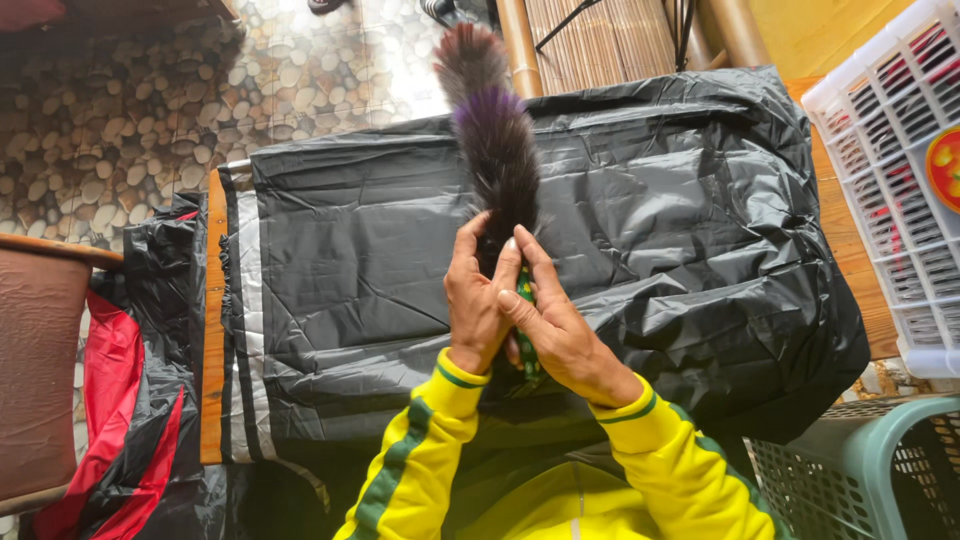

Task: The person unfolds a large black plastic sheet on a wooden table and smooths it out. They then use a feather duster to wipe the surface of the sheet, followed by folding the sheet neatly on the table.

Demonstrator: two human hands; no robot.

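Observation:
I hold a feather duster (pixel 492 130) with dark purple-black plumes upright between both hands, above a surface covered in black plastic sheeting (pixel 360 260). My left hand (pixel 477 300) wraps the lower end of the plumes. My right hand (pixel 558 325) grips the green striped handle (pixel 527 350) just below, fingers pressed against the left hand. Both arms wear yellow sleeves with green stripes. Most of the handle is hidden by my palms.
A white plastic crate (pixel 890 170) stands at the right, a teal basket (pixel 860 480) at the lower right. Red and black fabric (pixel 120 420) hangs at the left beside a brown pot (pixel 40 370). Pebble-patterned floor (pixel 130 110) lies beyond; bamboo poles (pixel 590 40) rise behind.

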